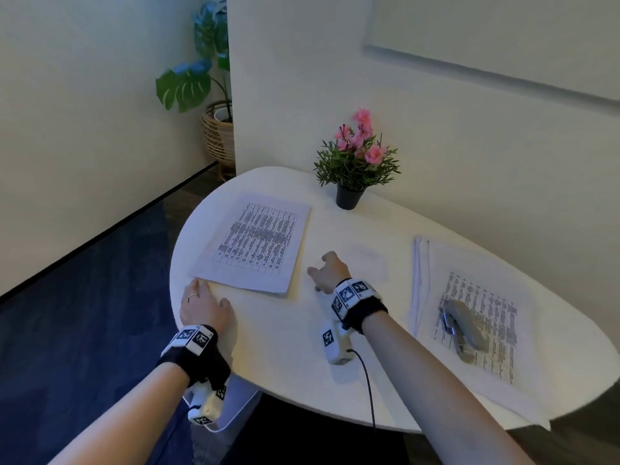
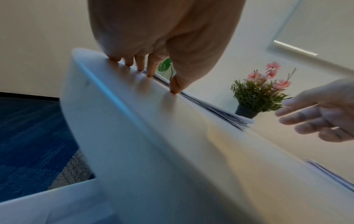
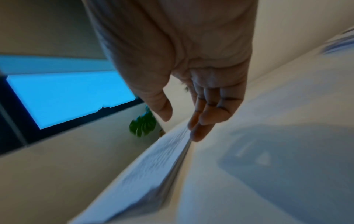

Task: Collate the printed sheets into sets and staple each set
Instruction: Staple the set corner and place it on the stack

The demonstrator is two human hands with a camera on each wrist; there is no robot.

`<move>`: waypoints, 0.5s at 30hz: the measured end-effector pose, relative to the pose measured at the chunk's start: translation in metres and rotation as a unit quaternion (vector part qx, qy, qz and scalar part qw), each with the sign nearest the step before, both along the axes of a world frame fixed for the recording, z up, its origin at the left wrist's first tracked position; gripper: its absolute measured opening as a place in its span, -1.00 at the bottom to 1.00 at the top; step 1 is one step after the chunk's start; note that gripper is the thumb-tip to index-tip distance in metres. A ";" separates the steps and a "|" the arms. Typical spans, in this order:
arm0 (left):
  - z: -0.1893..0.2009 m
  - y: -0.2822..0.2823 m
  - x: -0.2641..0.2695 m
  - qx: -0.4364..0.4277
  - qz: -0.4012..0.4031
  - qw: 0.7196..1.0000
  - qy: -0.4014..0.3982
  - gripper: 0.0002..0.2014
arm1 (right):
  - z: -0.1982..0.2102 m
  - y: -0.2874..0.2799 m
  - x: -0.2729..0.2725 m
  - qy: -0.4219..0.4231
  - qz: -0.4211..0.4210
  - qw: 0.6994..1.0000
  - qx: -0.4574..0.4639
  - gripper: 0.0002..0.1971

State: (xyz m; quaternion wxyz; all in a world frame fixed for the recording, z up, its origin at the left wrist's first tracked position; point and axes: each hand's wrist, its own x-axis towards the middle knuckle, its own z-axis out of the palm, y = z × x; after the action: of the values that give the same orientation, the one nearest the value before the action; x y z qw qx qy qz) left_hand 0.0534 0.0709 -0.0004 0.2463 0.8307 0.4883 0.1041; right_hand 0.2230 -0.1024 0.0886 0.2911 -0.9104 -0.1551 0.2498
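1. Paper stack (image 1: 255, 245) lies left on the table (image 1: 302, 347); stapler (image 1: 464, 325) sits right on more sheets (image 1: 476, 330).
2. Both hands empty: left hand (image 1: 204, 305) flat, fingers straight, right hand (image 1: 327, 271) loosely spread.
3. Likely squaring; next needs lifting a sheet.

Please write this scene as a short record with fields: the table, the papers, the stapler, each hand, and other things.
table: white oval table top
left papers: stack of white printed sheets with a table of text, lying flat
right papers: second, fanned pile of white printed sheets
stapler: grey metal stapler, lying on the right pile
left hand: left hand rests on the table, fingertips at the near edge of the left stack
right hand: right hand beside the left stack, holds nothing
other: small black pot with pink flowers; leafy plant in a woven basket
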 end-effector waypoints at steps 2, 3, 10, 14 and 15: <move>0.001 -0.011 -0.002 0.012 -0.035 0.999 0.038 -0.43 | 0.009 -0.041 0.003 0.007 -0.036 0.999 0.029 -0.52; 0.003 -0.017 -0.003 0.021 -0.056 0.996 0.058 -0.45 | 0.012 -0.064 0.004 -0.001 -0.058 0.998 0.039 -0.56; 0.015 -0.051 -0.006 0.028 -0.148 0.980 0.130 -0.58 | 0.008 -0.229 -0.001 -0.109 -0.210 0.969 0.071 -0.72; 0.015 -0.073 -0.003 0.030 -0.181 0.974 0.129 -0.55 | 0.002 -0.283 -0.014 -0.206 -0.261 0.943 0.017 -0.55; 0.016 -0.079 -0.003 0.031 -0.189 0.973 0.129 -0.53 | -0.001 -0.290 -0.015 -0.212 -0.258 0.943 -0.008 -0.49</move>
State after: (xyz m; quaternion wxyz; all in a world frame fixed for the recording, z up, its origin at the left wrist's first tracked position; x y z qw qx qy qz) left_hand 0.0504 -0.0082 0.0153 0.1708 0.9216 0.3465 -0.0373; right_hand 0.2077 -0.3929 0.0873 0.2990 -0.9533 0.0284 -0.0312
